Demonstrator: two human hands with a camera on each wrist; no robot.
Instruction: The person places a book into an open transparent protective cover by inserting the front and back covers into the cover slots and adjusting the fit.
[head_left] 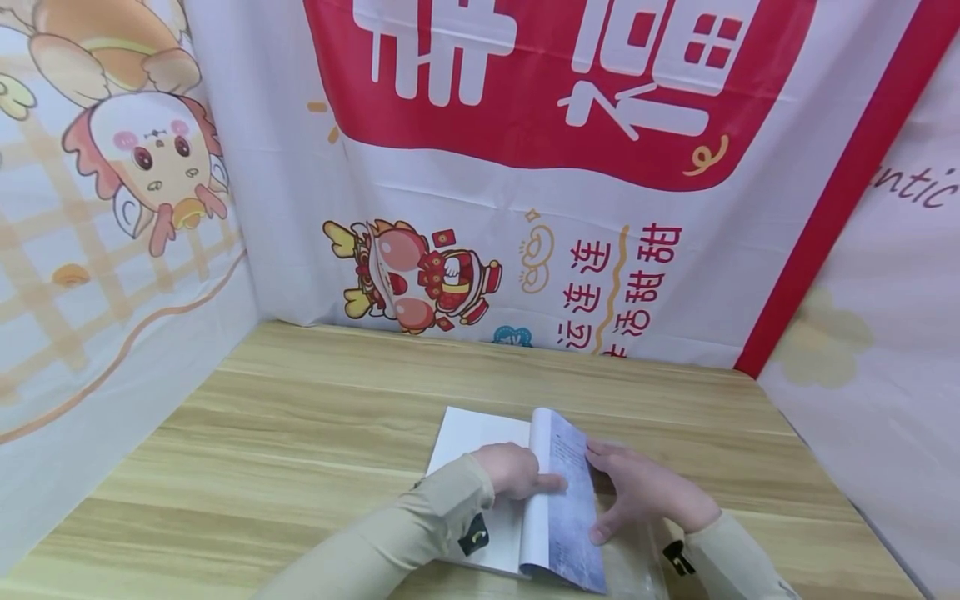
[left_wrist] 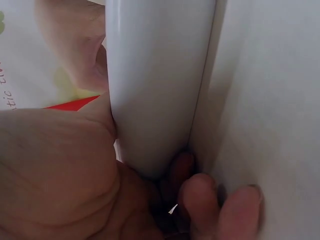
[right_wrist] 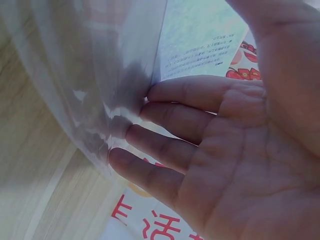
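A book (head_left: 480, 425) lies on the table with a white page facing up. Its blue-grey printed cover flap (head_left: 573, 508) is curled over along a white roll. My left hand (head_left: 510, 468) holds this curl, one digit stretched across the flap. In the left wrist view the other fingers (left_wrist: 240, 210) are bent against the white page beside the white roll (left_wrist: 155, 85). At the flap's right edge, my right hand (head_left: 645, 487) has its thumb and fingers spread apart. The right wrist view shows straight fingers (right_wrist: 165, 145) whose tips touch a clear plastic sheet (right_wrist: 95, 95) beside the printed flap (right_wrist: 200, 45).
Wood-grain table (head_left: 262, 433) surrounds the book. Behind it hangs a white cloth (head_left: 465, 187) with red printing and a cartoon dragon. Printed cloths also line the left side (head_left: 142, 350) and right side (head_left: 862, 400). Clear plastic (head_left: 637, 558) extends under the right hand.
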